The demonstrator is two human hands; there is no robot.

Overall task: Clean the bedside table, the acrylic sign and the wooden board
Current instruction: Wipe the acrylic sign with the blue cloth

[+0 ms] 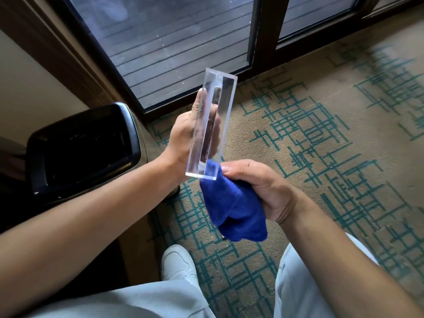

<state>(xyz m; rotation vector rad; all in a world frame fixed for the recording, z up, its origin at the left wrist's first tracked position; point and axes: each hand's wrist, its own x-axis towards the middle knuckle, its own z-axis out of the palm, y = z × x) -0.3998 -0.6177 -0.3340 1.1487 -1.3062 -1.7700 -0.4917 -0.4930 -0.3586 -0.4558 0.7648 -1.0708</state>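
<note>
Left hand (183, 134) wrapped round the clear acrylic sign (211, 125), held up in front of the body, thumb along the far edge and fingers showing through the plastic behind it. Sign tilted a bit, top end leaning away toward the glass sliding door (174, 42), bottom end down near the right hand (259, 187).

Right hand closed tight on a bunched blue microfiber cloth (231, 210), thumb pinching it on top, rest of the fingers curled under and mostly hidden. Top corner of the cloth tucked up against the lower end of the sign, blue showing through the clear block there, so touching. Rest of the cloth hanging down in a lump below the fist.

Off to the left, a black wastebasket (85, 148) sitting on the floor in the corner by the door frame, well apart from the sign. Underfoot, beige carpet with a teal line pattern (321, 138). Light grey trousers (305, 290) at the bottom edge and one white sneaker (179, 262) poking out between the legs.

Bedside table and wooden board not in shot, can't tell where they are
</note>
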